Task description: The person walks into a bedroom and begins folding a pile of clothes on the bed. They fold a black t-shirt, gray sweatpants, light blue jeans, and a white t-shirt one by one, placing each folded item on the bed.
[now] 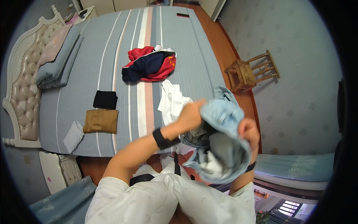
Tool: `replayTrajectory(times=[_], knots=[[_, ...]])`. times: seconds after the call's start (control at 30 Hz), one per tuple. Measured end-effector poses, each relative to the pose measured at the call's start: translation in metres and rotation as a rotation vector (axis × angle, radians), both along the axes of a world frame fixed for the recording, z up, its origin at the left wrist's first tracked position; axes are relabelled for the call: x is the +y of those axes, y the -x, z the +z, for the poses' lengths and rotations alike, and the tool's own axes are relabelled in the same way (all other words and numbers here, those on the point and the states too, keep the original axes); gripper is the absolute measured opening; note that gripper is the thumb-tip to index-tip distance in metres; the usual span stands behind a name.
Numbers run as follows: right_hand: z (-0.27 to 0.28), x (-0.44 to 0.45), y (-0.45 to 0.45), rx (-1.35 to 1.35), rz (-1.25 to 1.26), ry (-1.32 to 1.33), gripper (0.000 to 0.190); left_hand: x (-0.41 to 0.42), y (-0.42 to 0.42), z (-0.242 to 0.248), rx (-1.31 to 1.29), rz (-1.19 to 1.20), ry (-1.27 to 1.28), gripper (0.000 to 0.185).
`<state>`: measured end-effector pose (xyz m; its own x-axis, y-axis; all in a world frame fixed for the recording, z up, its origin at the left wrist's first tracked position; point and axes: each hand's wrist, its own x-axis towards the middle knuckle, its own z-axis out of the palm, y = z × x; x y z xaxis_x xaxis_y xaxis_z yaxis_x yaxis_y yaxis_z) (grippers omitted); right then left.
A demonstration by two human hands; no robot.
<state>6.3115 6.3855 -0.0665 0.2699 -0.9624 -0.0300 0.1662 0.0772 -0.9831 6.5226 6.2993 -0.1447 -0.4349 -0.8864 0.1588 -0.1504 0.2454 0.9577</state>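
Observation:
Both hands hold a light blue denim garment, with its wide opening turned towards me and its inside showing. My left hand grips the edge on one side, blurred by motion. My right hand pinches the rim on the other side. Just beyond my left hand, a crumpled white garment lies on the bed. Farther off is a bunched red and navy garment. To the left lie a folded black cloth, a folded brown garment and a folded pale grey cloth.
The bed has a striped cover and a tufted headboard at left. Folded bedding rests by the headboard. A dark flat object lies at the far edge. A wooden chair stands beside the bed's right side.

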Motion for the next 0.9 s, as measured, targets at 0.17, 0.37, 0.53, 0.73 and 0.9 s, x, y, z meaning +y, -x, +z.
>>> replayTrajectory(times=[0.17, 0.37, 0.53, 0.73, 0.9], knots=[[0.083, 0.003, -0.066, 0.342, -0.621, 0.236, 0.037, -0.033, -0.106, 0.126, 0.281, 0.130, -0.026, 0.018], [0.062, 0.050, -0.240, 0.788, -0.530, 0.788, 0.051, 0.036, -0.178, 0.215, 0.141, 0.302, 0.327, 0.015], [0.057, 0.044, -0.237, 0.942, -0.793, 0.604, 0.027, 0.030, -0.252, 0.195, -0.149, 0.409, 0.732, 0.015], [0.117, 0.058, -0.233, 0.944, -0.686, 0.900, 0.023, 0.052, -0.311, 0.119, -0.662, 0.415, 0.714, 0.013], [0.128, 0.044, -0.224, 1.018, -0.853, 0.872, 0.023, 0.032, -0.337, 0.120, -0.202, 0.741, 0.671, 0.019]])
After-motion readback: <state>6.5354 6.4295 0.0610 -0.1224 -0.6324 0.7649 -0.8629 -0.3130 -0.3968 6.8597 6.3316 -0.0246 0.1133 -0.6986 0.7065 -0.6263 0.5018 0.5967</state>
